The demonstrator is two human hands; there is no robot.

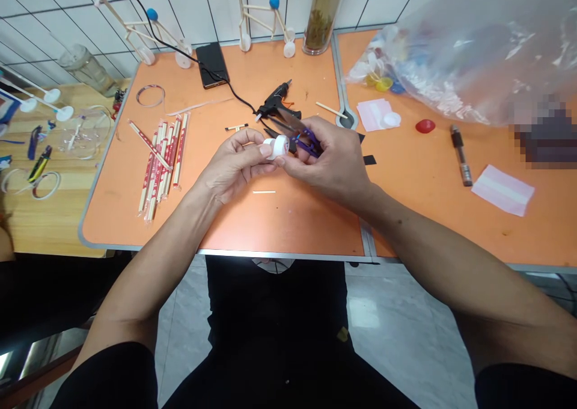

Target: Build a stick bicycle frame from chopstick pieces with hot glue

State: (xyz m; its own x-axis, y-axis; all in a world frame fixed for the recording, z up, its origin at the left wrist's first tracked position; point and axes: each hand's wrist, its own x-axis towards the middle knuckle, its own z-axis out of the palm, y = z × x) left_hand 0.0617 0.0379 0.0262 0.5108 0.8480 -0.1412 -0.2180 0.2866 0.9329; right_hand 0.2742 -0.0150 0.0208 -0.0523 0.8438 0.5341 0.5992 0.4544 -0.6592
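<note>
My left hand pinches small white round pieces, which look like bottle caps, above the middle of the orange table. My right hand is closed around a pair of scissors with purple handles, its blades pointing up and left. The right thumb tip reaches the lower edge of the white pieces. Just beyond both hands lies a black glue gun with its cord. A short thin stick rests on the table below the hands.
Wrapped chopsticks lie at left, a phone behind them. Two stick frames with blue balls stand along the tiled wall beside a tall glass. At right are a plastic bag, a marker and pink paper.
</note>
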